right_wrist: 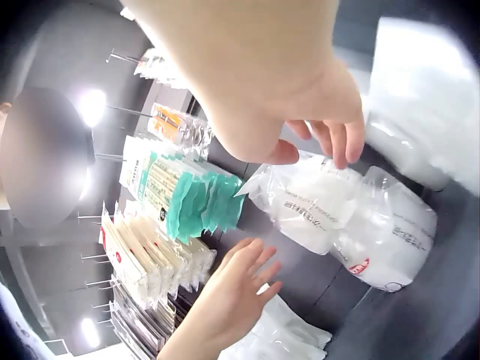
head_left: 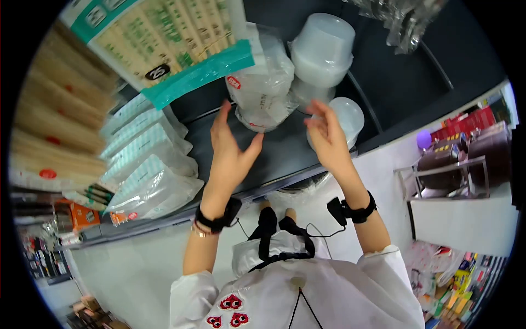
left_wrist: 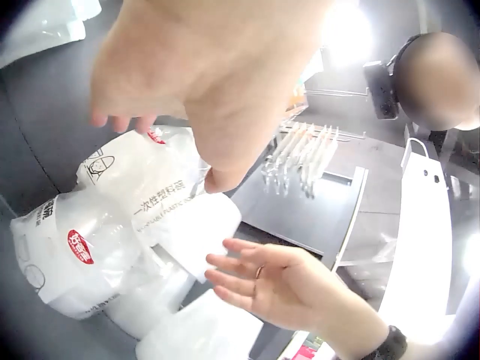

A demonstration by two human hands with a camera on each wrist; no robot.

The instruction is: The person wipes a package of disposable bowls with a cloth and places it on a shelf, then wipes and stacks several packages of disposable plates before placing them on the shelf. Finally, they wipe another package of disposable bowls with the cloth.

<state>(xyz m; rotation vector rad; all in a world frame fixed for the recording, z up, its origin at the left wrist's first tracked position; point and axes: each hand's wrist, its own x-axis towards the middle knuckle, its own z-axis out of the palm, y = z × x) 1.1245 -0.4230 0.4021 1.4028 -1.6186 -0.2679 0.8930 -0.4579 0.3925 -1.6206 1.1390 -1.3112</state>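
In the head view my left hand [head_left: 233,153] is held open over the shelf, thumb and fingers spread, at the near side of a clear bag of disposable plastic bowls [head_left: 266,90]. To its right my right hand [head_left: 329,140] has relaxed fingers and overlaps a white lidded-looking tub [head_left: 348,118]. The left wrist view shows two bagged bowl packs side by side, one with a red oval label [left_wrist: 80,247], just beyond my left hand [left_wrist: 217,82]. Both hands hold nothing. Seen from the right wrist, the bowl packs [right_wrist: 311,202] lie beneath the fingertips.
A taller stack of white bowls [head_left: 323,49] stands behind the tub. Packs of chopsticks with a teal edge [head_left: 175,44] hang over the shelf at upper left. Several clear bags [head_left: 153,181] stand on the left. The shelf's front edge [head_left: 274,183] runs below my wrists.
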